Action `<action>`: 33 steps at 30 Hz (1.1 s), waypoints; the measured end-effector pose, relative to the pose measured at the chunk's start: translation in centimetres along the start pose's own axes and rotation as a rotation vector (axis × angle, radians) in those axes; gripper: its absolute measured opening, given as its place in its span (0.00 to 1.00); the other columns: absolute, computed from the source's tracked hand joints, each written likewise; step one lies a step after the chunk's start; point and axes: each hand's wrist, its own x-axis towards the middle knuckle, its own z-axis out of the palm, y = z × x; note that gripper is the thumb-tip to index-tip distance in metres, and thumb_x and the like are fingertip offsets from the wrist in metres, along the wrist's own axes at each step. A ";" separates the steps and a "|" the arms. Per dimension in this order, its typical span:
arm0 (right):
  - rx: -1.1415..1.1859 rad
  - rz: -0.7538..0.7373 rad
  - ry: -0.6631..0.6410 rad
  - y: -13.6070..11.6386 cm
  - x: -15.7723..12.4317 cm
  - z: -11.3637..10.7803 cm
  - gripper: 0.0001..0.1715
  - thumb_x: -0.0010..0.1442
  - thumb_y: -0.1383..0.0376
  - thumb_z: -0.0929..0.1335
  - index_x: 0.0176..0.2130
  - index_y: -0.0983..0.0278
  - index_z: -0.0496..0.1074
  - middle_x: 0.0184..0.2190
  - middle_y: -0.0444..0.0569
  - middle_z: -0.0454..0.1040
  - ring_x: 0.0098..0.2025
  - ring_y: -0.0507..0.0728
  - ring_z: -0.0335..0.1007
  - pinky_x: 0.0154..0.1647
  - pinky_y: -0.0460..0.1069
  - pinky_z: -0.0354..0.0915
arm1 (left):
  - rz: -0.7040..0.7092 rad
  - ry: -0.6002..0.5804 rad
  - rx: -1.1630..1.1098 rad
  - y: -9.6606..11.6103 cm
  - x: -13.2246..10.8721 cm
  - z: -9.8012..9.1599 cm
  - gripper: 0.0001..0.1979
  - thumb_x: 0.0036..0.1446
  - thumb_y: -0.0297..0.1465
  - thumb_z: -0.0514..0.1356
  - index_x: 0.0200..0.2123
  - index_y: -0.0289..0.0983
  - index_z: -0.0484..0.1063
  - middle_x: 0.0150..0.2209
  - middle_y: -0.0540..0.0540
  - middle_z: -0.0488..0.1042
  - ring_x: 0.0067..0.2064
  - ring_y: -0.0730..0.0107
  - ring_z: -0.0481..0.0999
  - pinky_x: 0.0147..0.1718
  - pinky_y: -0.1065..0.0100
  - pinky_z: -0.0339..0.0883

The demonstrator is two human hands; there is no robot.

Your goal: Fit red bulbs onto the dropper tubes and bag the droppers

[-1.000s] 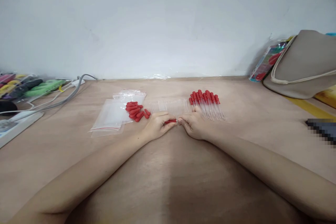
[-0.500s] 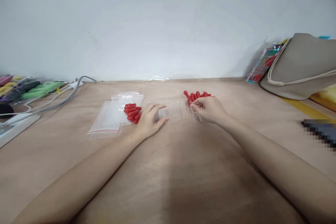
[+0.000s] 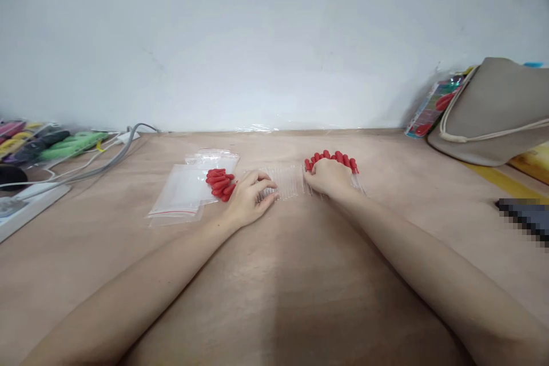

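Clear thin tubes (image 3: 288, 180) lie side by side in a row on the table. My left hand (image 3: 251, 197) rests at their left end, fingers bent and apart from the thumb, over the nearest tubes. Just left of it, a heap of red rubber bulbs (image 3: 220, 184) sits on the edge of clear zip bags (image 3: 180, 190). To the right, several droppers (image 3: 338, 158), clear tubes with red bulbs on top, lie in a row. My right hand (image 3: 330, 176) covers part of them; its fingertips are closed at the leftmost dropper (image 3: 307, 165), and its palm hides the rest.
At the left edge are a white power strip (image 3: 43, 197), grey cables (image 3: 107, 161) and colourful packs (image 3: 71, 146). A taupe bag (image 3: 493, 114) and a plastic pack (image 3: 431, 108) lean by the wall at right. A blurred dark object (image 3: 525, 217) lies at the right edge.
My right hand has turned palm down and moved slightly left over the droppers; the leftmost dropper, tilted before, now lines up with the others. My left fingers have curled in a little.
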 end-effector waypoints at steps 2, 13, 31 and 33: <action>-0.019 0.001 0.005 0.1 0.0 0.1 0.19 0.55 0.57 0.59 0.26 0.64 0.73 0.25 0.52 0.72 0.32 0.60 0.68 0.30 0.52 0.57 | 0.008 0.003 0.051 0.1 0.1 -0.1 0.08 0.55 0.33 0.57 0.36 0.38 0.72 0.38 0.45 0.69 0.41 0.65 0.67 0.42 0.63 0.61; -0.053 -0.062 -0.084 -0.3 -0.7 -0.6 0.12 0.51 0.62 0.62 0.29 0.63 0.73 0.27 0.51 0.73 0.34 0.60 0.68 0.32 0.52 0.58 | -0.402 -0.132 0.432 -3.8 3.5 -6.0 0.09 0.52 0.35 0.56 0.29 0.38 0.74 0.35 0.44 0.71 0.42 0.58 0.68 0.43 0.56 0.57; 0.014 -0.058 0.086 -0.1 -1.6 -0.5 0.21 0.57 0.56 0.57 0.25 0.63 0.71 0.26 0.52 0.72 0.35 0.62 0.68 0.37 0.55 0.57 | -0.085 -0.700 0.365 -2.9 3.6 -6.6 0.09 0.52 0.33 0.54 0.28 0.39 0.73 0.22 0.51 0.72 0.26 0.70 0.69 0.33 0.68 0.56; 0.024 -0.080 0.147 0.9 -2.3 -0.3 0.19 0.57 0.56 0.58 0.27 0.63 0.70 0.26 0.51 0.72 0.36 0.61 0.67 0.39 0.55 0.56 | -0.083 -0.692 0.401 -2.6 3.7 -6.5 0.09 0.51 0.31 0.53 0.27 0.39 0.73 0.22 0.51 0.73 0.26 0.70 0.69 0.33 0.67 0.56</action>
